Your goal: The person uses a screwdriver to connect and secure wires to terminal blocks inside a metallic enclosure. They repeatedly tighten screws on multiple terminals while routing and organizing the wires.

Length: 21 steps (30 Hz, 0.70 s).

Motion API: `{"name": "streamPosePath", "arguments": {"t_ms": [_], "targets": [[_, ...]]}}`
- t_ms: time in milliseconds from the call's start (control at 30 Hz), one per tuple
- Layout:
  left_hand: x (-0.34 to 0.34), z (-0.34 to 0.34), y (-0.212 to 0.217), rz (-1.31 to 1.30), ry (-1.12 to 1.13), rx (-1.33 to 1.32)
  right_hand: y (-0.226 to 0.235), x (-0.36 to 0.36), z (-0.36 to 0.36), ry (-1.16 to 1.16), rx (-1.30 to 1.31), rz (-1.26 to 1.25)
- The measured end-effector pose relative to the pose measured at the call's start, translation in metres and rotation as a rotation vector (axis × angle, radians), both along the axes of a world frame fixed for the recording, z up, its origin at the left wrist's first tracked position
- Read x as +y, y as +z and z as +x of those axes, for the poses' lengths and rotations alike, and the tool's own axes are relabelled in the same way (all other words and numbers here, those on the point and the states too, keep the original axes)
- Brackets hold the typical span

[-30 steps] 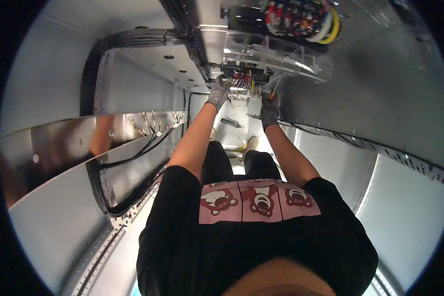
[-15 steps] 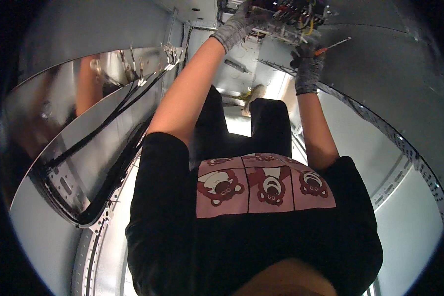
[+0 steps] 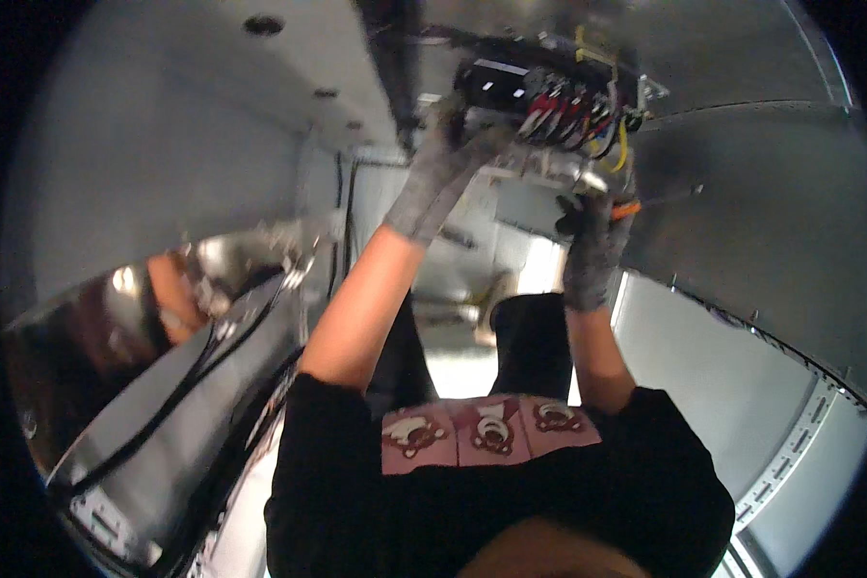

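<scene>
Left hand (image 3: 450, 169), thumb spread, at left end of wired block (image 3: 499, 89), hold unclear; right hand (image 3: 594, 236), below-right, curled round screwdriver (image 3: 626, 209) pointing away.

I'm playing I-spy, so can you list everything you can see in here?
screwdriver: 1, orange handle, in the right grip
box: 1, black, top centre
wires: several, red, white, black and yellow, right of the box
cables: at least 2, black, lower left
strip: 1, shiny with brownish reflections, left
walls: several, grey, both sides
holed rails: at least 2, pale, lower right and lower left
ovals: at least 3, dark, upper left
small bits: too blurred to count
shirt: 1, black with pink panel, bottom
legs: 2, black trousers, centre
left grip: 1, grey glove, at the box
right grip: 1, grey glove, below the wires
</scene>
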<state>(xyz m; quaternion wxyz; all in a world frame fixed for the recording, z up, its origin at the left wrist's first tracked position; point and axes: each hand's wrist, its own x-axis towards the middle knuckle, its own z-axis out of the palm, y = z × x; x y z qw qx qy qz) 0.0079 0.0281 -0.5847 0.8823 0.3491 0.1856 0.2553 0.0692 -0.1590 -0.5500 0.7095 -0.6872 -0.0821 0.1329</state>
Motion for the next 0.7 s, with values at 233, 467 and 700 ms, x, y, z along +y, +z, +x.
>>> {"name": "streamPosePath", "arguments": {"t_ms": [233, 467, 700], "targets": [[0.014, -0.022, -0.023, 0.617, 0.015, 0.187, -0.048, 0.02, 0.002, -0.118, -0.114, 0.259], [-0.003, -0.022, 0.0, 1.044, 0.409, -0.019, -0.067, 0.045, 0.019, -0.245, -0.275, 0.495], [-0.018, -0.001, 0.001, 0.9, 0.449, -0.241, -0.053, 0.043, 0.04, -0.019, -0.57, 0.575]]}}
